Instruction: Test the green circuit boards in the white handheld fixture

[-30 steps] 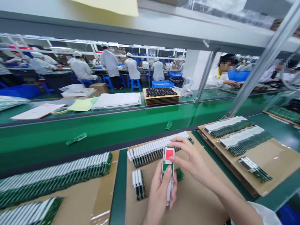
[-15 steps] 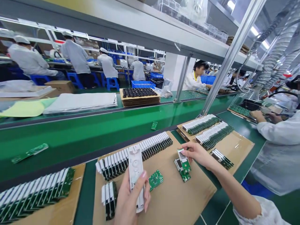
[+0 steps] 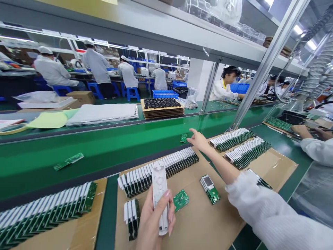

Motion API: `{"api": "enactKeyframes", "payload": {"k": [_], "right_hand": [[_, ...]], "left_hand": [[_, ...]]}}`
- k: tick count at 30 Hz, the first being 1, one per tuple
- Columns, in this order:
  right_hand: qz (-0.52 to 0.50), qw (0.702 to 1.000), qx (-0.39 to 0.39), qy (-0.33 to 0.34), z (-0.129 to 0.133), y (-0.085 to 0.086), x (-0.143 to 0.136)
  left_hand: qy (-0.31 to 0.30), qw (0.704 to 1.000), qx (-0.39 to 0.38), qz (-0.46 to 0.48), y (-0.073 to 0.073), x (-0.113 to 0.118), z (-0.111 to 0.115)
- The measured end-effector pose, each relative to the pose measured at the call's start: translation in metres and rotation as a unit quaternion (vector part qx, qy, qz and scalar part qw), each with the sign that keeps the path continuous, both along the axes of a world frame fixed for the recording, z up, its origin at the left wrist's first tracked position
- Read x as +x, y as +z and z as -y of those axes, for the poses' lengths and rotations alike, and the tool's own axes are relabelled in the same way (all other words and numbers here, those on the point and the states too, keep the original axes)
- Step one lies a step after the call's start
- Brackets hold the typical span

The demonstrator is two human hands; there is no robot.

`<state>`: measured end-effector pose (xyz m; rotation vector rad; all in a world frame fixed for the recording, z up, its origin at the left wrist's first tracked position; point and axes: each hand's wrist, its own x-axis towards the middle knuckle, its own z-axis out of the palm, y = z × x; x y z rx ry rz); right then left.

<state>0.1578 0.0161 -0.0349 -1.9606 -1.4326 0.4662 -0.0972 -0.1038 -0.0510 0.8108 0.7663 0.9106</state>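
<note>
My left hand grips a long white plastic housing, held upright above a cardboard sheet. My right hand is stretched forward with fingers apart, holding nothing, close to a small green circuit board on the green conveyor belt. On the cardboard lie a loose green board and a short stack of boards with small screens. A long row of upright white-and-green boards stands just behind the housing.
More rows of boards stand on cardboard at left and right. A long green board lies on the belt. A stacked tray of black parts sits beyond. Another person's sleeve works at right. A metal post rises nearby.
My right hand put the screen board on the short stack, then reached forward toward the small board on the belt. The left hand turned the piece; its white back now faces me.
</note>
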Motion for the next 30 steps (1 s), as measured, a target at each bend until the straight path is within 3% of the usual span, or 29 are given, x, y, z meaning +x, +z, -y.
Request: {"api": "enactKeyframes", "payload": {"k": [2,5,9,13,17,20,22,24,27,30], "right_hand": [[-0.006,1.000,-0.024,-0.016,-0.031,0.001,-0.008],[-0.023,0.996,-0.069,-0.043,-0.058,-0.003,-0.016],[-0.054,0.991,-0.103,-0.072,-0.068,-0.004,-0.012],[-0.130,0.988,-0.068,-0.043,-0.063,0.009,-0.009],[-0.232,0.972,0.016,0.030,-0.025,0.025,-0.032],[-0.302,0.944,0.091,0.093,0.028,0.032,-0.063],[-0.369,0.906,0.153,0.141,0.066,0.035,-0.084],[-0.398,0.888,0.172,0.155,0.097,0.033,-0.101],[-0.373,0.902,0.155,0.150,0.123,0.024,-0.116],[-0.334,0.918,0.136,0.163,0.128,0.008,-0.119]], "left_hand": [[-0.007,1.000,-0.002,0.014,-0.001,-0.002,0.000],[-0.027,0.999,0.001,0.025,-0.002,-0.004,0.000],[-0.016,0.999,-0.014,0.036,-0.006,-0.005,-0.002],[-0.012,0.999,-0.001,0.049,-0.007,-0.005,-0.001],[-0.025,0.999,0.027,0.019,-0.007,-0.003,0.001],[-0.036,0.997,0.063,-0.017,-0.010,-0.001,0.002],[-0.030,0.996,0.080,-0.035,-0.011,0.000,0.004],[-0.021,0.994,0.092,-0.047,-0.009,0.000,0.006],[-0.022,0.994,0.093,-0.059,-0.005,0.001,0.009],[-0.033,0.994,0.094,-0.049,-0.001,0.001,0.011]]}}
